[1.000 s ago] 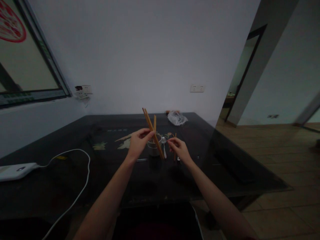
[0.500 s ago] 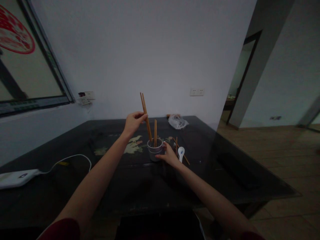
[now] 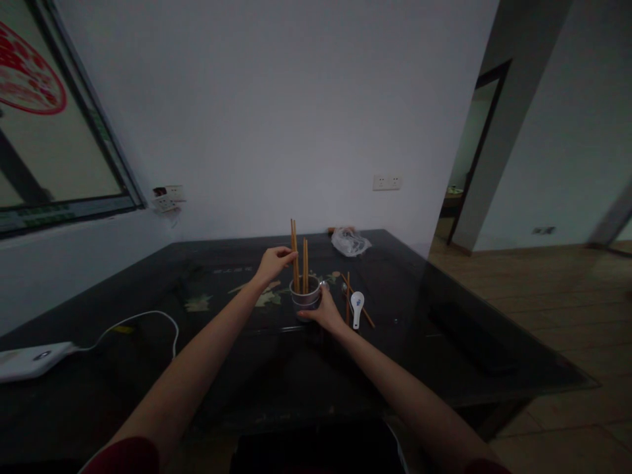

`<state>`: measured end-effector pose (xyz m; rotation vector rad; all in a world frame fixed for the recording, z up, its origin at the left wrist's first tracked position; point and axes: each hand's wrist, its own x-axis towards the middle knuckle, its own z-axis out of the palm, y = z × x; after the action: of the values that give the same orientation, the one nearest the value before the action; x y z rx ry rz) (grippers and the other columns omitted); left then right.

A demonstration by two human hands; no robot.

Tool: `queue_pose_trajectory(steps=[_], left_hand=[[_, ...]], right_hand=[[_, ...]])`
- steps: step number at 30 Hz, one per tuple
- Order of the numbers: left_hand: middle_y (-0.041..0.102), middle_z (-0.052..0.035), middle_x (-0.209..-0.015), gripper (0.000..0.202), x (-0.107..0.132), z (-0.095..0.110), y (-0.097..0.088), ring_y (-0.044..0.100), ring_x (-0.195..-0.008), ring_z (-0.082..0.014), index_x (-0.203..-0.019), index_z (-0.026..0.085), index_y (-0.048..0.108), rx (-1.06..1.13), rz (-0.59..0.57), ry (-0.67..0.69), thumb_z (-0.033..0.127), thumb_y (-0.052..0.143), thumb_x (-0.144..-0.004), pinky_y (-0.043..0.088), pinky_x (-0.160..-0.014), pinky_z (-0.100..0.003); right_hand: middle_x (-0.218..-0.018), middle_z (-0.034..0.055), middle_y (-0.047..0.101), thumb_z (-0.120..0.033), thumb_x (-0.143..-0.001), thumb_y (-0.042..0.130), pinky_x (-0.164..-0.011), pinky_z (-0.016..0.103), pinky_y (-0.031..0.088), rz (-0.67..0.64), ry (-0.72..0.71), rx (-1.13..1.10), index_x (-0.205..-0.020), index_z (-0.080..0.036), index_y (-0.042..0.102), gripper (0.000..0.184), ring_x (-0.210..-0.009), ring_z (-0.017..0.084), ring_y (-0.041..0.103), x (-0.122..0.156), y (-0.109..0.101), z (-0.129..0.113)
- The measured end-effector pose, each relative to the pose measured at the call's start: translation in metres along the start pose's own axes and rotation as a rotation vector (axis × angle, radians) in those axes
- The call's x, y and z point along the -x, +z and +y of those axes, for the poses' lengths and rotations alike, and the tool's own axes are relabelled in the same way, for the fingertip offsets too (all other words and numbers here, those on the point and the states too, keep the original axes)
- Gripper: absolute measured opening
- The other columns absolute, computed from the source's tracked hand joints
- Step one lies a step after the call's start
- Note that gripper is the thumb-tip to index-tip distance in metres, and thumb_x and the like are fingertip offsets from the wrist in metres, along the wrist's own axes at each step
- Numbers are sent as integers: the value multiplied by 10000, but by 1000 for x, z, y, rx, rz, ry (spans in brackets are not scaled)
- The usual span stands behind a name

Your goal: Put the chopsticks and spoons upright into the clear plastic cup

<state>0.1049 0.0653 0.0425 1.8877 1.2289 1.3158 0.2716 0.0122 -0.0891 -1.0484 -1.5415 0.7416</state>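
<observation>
The left hand [image 3: 275,263] has its grip closed on a pair of chopsticks [image 3: 295,237], whose lower ends are already inside the cup [image 3: 305,300]. The right hand [image 3: 326,313] grips this cup from its right side, upon the dark worktop [image 3: 276,355]. The filling seems to be partly done: another bunch of chopsticks [image 3: 305,257] stands in the cup, upright and released. Outside, to the right, lie the crossed chopsticks [image 3: 368,317] and the white spoon [image 3: 357,303], not yet in any hand.
</observation>
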Motion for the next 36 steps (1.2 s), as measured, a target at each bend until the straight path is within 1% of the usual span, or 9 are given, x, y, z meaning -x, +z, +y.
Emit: queue_pose_trajectory(steps=[3,6,11,18,21,24,27,31,36], left_hand=[[685,-64,-713,392,3,-6,4,618,-668,-175,-747,123,692,0,-19,-35,499,674,-637,462,-581,-253],[685,-59,-684,351,4,-9,8,617,-657,-174,-703,127,689,-26,-26,-52,470,678,-632,463,-624,-264],[682,-51,-650,316,4,-10,10,613,-640,-176,-663,132,685,-54,-28,-56,443,692,-609,458,-641,-269],[692,-57,-685,300,4,-18,10,620,-675,-187,-683,138,696,-102,-64,-42,428,675,-607,450,-654,-271],[704,-59,-732,309,5,-22,11,626,-731,-197,-714,145,708,-135,-63,-44,433,657,-616,448,-665,-264],[702,-52,-727,317,6,-25,12,623,-737,-197,-716,147,713,-161,-92,-53,442,647,-621,444,-666,-260],[700,-56,-729,336,7,-25,14,619,-731,-199,-719,145,716,-186,-106,-44,459,630,-636,440,-659,-264],[697,-59,-723,341,8,-25,15,618,-736,-205,-707,146,715,-179,-95,-46,467,627,-634,439,-651,-266],[686,-49,-679,330,10,-23,14,604,-696,-197,-675,149,713,-184,-84,-68,464,642,-610,421,-616,-259]], right_hand=[[-1256,113,508,-305,-427,840,-1017,442,360,25,40,6,-1232,-198,412,919,-1206,290,462,1,2,-5],[-1233,99,533,-290,-421,842,-1012,439,365,37,41,-10,-1213,-206,426,898,-1185,286,484,1,2,-7],[-1139,74,588,-264,-458,825,-947,404,421,-3,40,-84,-1168,-201,447,806,-1086,255,554,0,0,-8],[-1128,78,589,-242,-473,809,-943,403,414,-8,32,-58,-1144,-192,475,752,-1088,261,543,1,-5,-14],[-1109,71,599,-251,-477,805,-940,402,416,-16,16,-58,-1147,-189,480,747,-1076,257,551,2,-5,-13],[-1105,68,604,-267,-477,803,-932,399,424,-24,45,-56,-1139,-189,484,739,-1059,251,563,1,-5,-12],[-1119,83,601,-266,-472,804,-931,409,427,-25,69,-47,-1138,-180,486,742,-1066,262,563,1,-6,-13],[-1142,107,591,-261,-469,814,-945,416,419,-34,58,-36,-1141,-161,488,754,-1093,277,552,0,-7,-14],[-1169,84,587,-247,-497,809,-966,415,412,-49,31,-56,-1189,-202,465,774,-1110,259,548,1,-9,-14]])
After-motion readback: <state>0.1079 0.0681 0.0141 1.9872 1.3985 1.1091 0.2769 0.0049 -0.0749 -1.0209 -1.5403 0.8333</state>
